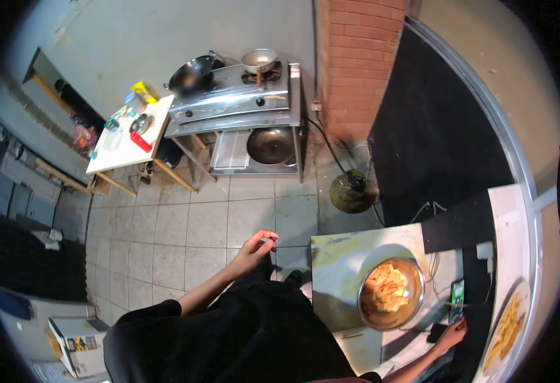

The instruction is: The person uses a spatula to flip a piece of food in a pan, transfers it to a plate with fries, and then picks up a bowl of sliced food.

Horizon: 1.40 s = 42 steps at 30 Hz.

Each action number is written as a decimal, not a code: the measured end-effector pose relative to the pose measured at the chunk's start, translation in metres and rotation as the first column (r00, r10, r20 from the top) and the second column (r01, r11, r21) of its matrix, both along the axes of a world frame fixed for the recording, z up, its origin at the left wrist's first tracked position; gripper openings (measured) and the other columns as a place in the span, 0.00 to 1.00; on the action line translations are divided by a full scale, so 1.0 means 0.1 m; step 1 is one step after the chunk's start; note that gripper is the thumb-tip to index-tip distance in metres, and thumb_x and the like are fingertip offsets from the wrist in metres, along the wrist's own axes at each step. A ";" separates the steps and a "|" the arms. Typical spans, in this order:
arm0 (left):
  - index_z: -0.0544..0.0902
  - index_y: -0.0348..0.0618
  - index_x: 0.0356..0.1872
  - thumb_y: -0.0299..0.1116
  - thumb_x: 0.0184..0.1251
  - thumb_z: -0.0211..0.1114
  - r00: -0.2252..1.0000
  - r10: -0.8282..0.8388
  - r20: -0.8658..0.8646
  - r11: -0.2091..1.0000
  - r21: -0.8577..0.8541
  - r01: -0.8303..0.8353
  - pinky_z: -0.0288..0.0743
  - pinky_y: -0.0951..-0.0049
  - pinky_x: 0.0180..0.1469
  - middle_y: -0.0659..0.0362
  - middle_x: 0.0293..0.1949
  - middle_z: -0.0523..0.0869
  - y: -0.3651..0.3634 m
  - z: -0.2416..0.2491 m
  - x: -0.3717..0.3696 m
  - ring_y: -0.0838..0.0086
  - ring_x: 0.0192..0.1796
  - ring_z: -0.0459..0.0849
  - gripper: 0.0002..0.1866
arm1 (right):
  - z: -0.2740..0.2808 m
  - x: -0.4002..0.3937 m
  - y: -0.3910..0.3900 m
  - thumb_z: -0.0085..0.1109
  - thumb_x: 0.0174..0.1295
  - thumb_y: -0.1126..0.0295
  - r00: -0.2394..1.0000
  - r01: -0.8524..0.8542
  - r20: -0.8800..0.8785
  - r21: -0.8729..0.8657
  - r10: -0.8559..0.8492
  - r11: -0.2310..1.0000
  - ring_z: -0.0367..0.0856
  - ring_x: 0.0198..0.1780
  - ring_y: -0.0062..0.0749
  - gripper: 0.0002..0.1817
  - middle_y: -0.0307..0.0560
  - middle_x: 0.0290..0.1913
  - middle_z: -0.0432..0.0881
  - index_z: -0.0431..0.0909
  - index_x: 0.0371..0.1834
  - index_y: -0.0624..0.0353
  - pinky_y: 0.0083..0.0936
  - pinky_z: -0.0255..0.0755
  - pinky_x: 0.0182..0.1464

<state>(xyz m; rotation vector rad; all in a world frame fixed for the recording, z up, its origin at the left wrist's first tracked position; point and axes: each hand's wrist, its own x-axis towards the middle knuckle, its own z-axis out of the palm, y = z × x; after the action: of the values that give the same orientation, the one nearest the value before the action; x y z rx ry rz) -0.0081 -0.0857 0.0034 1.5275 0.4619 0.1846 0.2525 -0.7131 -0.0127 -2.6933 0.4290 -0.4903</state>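
Note:
My left hand [254,250] is held out over the tiled floor with its fingers loosely bent. A gap shows between thumb and fingers, and nothing is visible in them. At the lower right, my right hand [451,334] has its fingers bent together at the lower end of a phone [456,297] with a lit screen. How firmly it grips is too small to tell. Left of that hand stands a metal bowl [362,307] of pale yellow, cut food pieces [385,287], on a worn white table [331,268].
A plate [523,295] of yellow strips sits at far right. Cables [434,265] run beside the bowl. Across the floor are a steel stove [235,105] with a wok [192,78] and a pan [259,60], a side table [111,159] and a gas cylinder [350,191].

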 end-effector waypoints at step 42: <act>0.68 0.65 0.69 0.61 0.60 0.63 0.588 -0.775 0.233 0.280 0.960 -0.012 0.49 0.41 0.72 0.45 0.72 0.63 0.82 0.50 -0.70 0.43 0.74 0.59 0.36 | 0.34 -2.77 6.04 0.34 0.74 0.42 0.384 0.046 0.542 0.797 0.748 -0.602 0.67 0.69 0.37 0.35 0.48 0.70 0.67 0.54 0.75 0.54 0.39 0.61 0.69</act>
<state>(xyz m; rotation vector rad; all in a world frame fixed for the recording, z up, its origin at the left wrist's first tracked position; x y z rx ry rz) -0.0781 -0.0037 0.0533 2.4408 -0.9246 0.6473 -0.0249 -0.1087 0.0216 -0.6914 -0.4935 0.8370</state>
